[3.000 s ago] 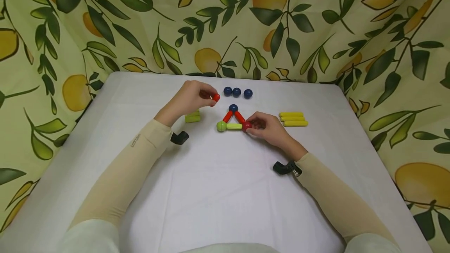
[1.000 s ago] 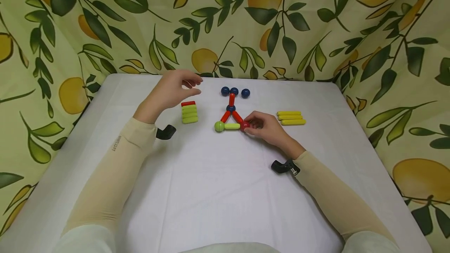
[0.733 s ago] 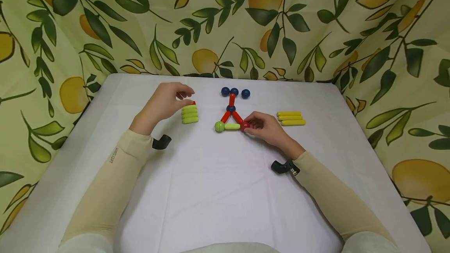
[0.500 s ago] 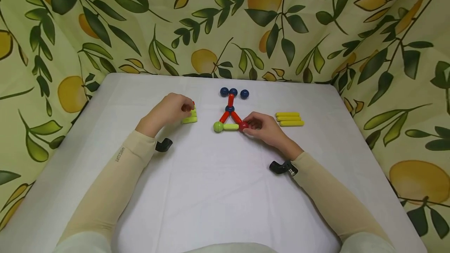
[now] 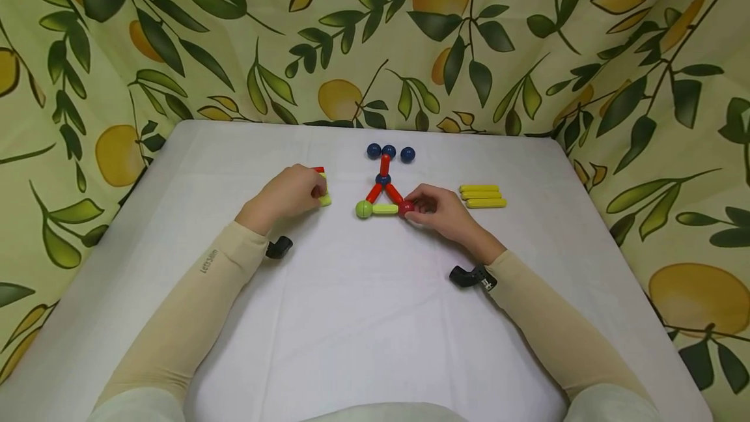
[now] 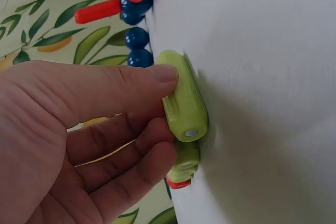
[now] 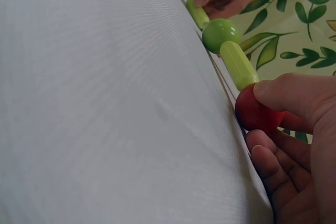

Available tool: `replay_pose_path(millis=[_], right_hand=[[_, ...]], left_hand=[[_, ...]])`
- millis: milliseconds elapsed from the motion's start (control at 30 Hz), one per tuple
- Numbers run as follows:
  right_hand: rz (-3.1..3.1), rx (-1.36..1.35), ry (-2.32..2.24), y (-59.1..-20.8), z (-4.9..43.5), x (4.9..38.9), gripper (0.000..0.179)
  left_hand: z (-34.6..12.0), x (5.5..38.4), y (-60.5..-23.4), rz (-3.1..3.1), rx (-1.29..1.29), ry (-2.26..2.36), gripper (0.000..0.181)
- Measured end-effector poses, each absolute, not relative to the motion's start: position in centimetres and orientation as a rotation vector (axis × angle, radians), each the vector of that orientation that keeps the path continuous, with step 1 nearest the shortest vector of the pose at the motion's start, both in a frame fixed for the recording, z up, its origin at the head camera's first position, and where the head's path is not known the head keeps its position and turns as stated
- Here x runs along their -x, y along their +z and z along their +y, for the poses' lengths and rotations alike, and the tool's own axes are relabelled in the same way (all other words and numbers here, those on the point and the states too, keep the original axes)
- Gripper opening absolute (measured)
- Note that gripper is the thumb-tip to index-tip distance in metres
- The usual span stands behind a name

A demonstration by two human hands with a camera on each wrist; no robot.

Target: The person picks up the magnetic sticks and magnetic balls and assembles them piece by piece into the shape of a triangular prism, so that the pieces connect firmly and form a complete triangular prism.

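Observation:
My left hand (image 5: 291,194) is over the row of short green magnetic sticks at the left. In the left wrist view its thumb and curled fingers pinch the nearest green stick (image 6: 185,100), which shows a metal end. More green sticks and a red stick (image 6: 180,183) lie just beyond. My right hand (image 5: 438,212) grips the red ball (image 7: 257,109) at the right corner of a triangle. A green stick (image 5: 385,210) joins it to the green ball (image 5: 364,209); two red sticks run to a blue ball (image 5: 383,179). A third red stick (image 5: 385,164) points away from that blue ball.
Behind the triangle are loose blue balls (image 5: 407,154); the red stick's far end meets or overlaps the middle one. To the right lie long yellow sticks (image 5: 483,196) side by side. A leaf-patterned curtain (image 5: 246,31) rises behind the white-covered table (image 5: 363,318).
My left hand has added a red stick to the triangle's top, let go, gone back to the green sticks and lowered onto the nearest. The right hand has stayed at the red ball.

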State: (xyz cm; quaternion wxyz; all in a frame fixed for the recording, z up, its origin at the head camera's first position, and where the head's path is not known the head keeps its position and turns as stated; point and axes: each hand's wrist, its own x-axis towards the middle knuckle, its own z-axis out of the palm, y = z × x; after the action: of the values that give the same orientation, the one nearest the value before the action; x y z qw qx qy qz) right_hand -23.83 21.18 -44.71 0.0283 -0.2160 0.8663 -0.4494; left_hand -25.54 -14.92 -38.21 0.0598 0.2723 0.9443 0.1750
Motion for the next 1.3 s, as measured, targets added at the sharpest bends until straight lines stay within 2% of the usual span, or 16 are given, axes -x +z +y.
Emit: replay_pose_path(millis=[467, 800, 933, 1300], right_hand=[[2.668, 0.69, -1.393, -44.8, 21.4, 24.3, 0.025], [2.657, 0.663, -1.386, -44.9, 21.2, 24.0, 0.026], [2.652, 0.649, -1.376, -44.9, 21.2, 23.8, 0.027], [2.66, 0.68, -1.392, -44.8, 21.4, 24.0, 0.026]], left_hand=[[-14.4, 25.6, -38.2, 2.797, -0.875, 0.541, 0.008], [-13.1, 25.4, -36.1, 2.743, -0.868, 0.953, 0.022], [-12.4, 25.5, -35.7, 2.731, -0.888, 1.087, 0.022], [-6.2, 26.4, -35.0, 2.514, -0.885, 1.487, 0.016]])
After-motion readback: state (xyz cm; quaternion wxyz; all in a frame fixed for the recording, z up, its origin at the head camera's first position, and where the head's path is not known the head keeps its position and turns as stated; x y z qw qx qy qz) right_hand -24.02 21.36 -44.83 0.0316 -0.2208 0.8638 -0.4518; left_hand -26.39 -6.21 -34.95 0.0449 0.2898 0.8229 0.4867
